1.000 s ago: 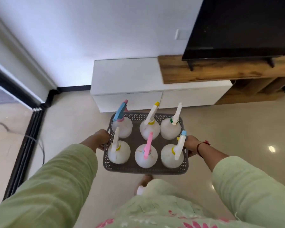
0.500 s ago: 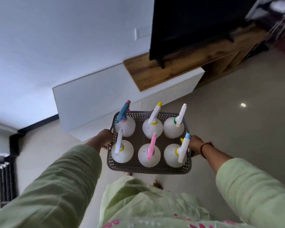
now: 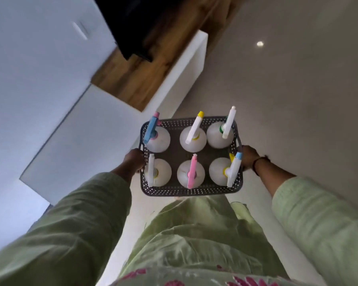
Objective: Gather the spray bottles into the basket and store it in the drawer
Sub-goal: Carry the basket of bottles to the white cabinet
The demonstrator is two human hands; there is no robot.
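A dark grey perforated basket [image 3: 191,191] hangs in the air in front of my body, held level. Several white spray bottles stand upright inside it in two rows, among them one with a blue trigger head [image 3: 152,131] at the back left and one with a pink head [image 3: 191,172] at the front middle. My left hand [image 3: 133,159] grips the basket's left side. My right hand [image 3: 248,156], with a dark wrist band, grips its right side. The basket is beside the low white cabinet [image 3: 87,141], over the floor.
The white cabinet runs along the wall to my left, with a wooden shelf [image 3: 136,79] and a black television [image 3: 141,23] further along it. Beige tiled floor [image 3: 287,89] stretches to the right. No drawer front shows in this tilted, blurred view.
The view has swung and tilted, so the cabinet now lies to my left and closer. Both hands keep the same hold on the basket, and the bottles have not shifted.
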